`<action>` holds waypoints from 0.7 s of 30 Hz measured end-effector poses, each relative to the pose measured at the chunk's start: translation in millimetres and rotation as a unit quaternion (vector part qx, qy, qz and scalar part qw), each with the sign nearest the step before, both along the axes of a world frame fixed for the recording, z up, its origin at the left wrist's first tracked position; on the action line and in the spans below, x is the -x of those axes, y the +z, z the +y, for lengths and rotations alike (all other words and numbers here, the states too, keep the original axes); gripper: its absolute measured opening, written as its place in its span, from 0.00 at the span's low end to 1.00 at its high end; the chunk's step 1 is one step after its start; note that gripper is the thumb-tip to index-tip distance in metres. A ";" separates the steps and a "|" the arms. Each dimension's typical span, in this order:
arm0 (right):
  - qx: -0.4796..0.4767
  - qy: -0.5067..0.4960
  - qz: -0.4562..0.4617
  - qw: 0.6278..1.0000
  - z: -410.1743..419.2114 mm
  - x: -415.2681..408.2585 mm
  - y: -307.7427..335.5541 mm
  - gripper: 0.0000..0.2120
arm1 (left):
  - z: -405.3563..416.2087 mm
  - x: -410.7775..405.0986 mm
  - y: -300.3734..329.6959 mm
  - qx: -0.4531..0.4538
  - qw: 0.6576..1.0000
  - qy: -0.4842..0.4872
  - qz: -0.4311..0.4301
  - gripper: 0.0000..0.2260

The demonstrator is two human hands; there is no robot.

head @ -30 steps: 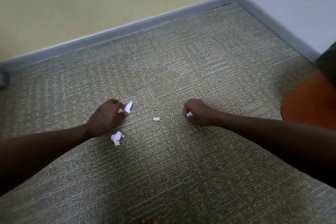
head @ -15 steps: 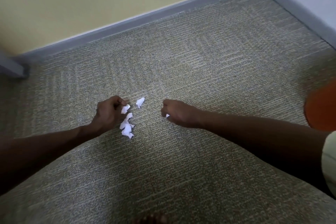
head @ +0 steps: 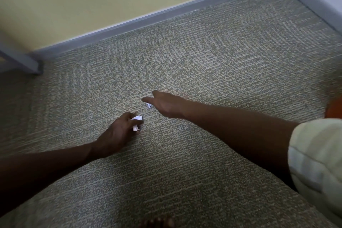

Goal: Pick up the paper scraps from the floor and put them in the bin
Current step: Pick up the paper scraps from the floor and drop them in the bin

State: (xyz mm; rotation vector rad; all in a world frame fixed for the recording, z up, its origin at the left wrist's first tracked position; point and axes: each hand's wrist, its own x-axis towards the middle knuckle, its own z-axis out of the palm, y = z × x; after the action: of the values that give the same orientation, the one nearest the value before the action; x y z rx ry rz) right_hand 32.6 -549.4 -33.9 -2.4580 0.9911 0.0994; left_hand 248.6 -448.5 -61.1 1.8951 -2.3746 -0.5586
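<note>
My left hand [head: 118, 132] is low over the carpet and grips crumpled white paper scraps [head: 137, 122] in its fingertips. My right hand [head: 166, 104] is just beyond it, thumb and forefinger stretched out to the left. A small white paper scrap [head: 149, 105] shows under its other fingers, which seem curled on it. The two hands are a short gap apart. Only a sliver of the orange bin [head: 334, 109] shows at the right edge.
The floor is grey-beige carpet [head: 203, 61] running to a grey skirting board [head: 166, 12] under a yellow wall. A grey post [head: 20, 59] stands at the left. My toes [head: 159, 222] show at the bottom edge, my pale sleeve [head: 314, 163] at the right.
My left hand has gathered up the scraps that lay beside it. My right hand has moved left and stretched out its forefinger and thumb. The view has swung left, so the bin is nearly out of frame.
</note>
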 end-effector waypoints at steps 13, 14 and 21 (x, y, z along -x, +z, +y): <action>-0.179 -0.196 -0.118 0.957 -7.8 -1.3 19.5 0.05 | -18.5 22.1 38.0 -0.001 0.950 0.208 0.232 0.12; -0.213 -0.229 -0.144 0.939 -10.3 2.4 23.0 0.06 | -24.5 24.8 42.0 0.002 0.946 0.223 0.236 0.12; -0.391 -0.398 -0.384 0.736 -17.4 17.6 76.1 0.04 | -70.8 85.3 101.1 -0.109 0.798 0.325 0.495 0.10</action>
State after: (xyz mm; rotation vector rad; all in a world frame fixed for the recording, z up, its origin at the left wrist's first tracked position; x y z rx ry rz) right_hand 15.0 -566.8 42.2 -0.9798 1.1603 -0.6121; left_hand 163.3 -519.3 40.0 1.6556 -0.9683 -1.3280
